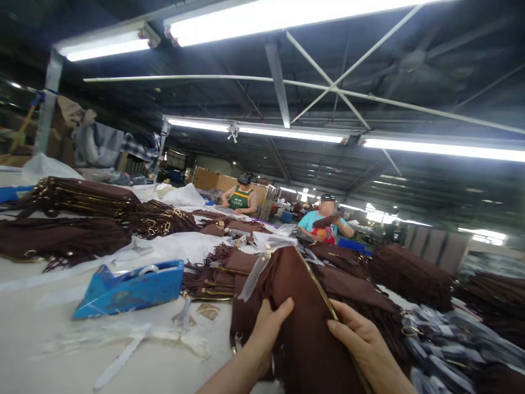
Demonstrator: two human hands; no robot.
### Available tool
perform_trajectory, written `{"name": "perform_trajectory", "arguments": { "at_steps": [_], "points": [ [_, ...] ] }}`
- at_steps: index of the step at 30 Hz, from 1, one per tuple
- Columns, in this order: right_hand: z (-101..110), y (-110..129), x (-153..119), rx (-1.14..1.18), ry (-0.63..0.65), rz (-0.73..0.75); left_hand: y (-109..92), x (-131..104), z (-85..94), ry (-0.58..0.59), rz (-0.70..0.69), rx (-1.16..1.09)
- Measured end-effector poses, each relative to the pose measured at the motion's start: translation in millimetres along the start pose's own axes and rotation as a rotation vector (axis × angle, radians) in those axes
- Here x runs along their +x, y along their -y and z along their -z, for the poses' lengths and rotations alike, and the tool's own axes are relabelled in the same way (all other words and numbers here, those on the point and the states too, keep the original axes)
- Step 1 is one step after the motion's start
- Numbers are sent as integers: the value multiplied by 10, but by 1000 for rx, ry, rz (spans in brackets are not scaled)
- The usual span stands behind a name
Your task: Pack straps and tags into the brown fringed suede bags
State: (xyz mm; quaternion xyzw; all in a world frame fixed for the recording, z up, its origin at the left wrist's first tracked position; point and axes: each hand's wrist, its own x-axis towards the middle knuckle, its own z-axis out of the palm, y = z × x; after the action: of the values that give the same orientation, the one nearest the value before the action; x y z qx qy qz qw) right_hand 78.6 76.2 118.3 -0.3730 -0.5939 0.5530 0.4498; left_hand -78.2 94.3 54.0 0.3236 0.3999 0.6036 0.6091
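We hold a brown bag up over the white table. Our left hand grips its left side, fingers closed on the cloth. Our right hand pinches its gold edge. A blue tape holder sits nearby. More brown bags lie around. 2 people work behind.

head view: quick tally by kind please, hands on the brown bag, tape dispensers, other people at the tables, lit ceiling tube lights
hands on the brown bag: 2, left hand and right hand
blue tape dispenser: 1
other people at the far tables: 2, green top, teal top
lit ceiling tube lights: 4, nearest
total: 9
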Motion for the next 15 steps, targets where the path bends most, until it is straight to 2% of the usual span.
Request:
{"name": "perform_trajectory", "arguments": {
  "at_steps": [2,3,6,8,10,11,13,15],
  "points": [
    [45,-66,-208,90,-60,-17,43,-6,-154,89,46,-163],
    [63,-107,-307,125,-116,-16,50,-12,-200,141,50,-160],
    [28,-244,-577,251,-393,27,-70,-6,-322,288,21,60],
    [-84,-352,-708,384,-539,55,-244,35,-451,343,-89,370],
    [-239,-512,-784,538,-581,5,-377,98,-609,322,-413,1050],
    [-319,-622,-806,616,-582,-54,-391,127,-682,340,-490,1230],
    [-464,-899,-834,774,-580,-197,-275,154,-768,459,-546,1456],
    [-565,-1209,-868,867,-567,-343,-2,110,-730,628,-505,1535]
  ]
}}
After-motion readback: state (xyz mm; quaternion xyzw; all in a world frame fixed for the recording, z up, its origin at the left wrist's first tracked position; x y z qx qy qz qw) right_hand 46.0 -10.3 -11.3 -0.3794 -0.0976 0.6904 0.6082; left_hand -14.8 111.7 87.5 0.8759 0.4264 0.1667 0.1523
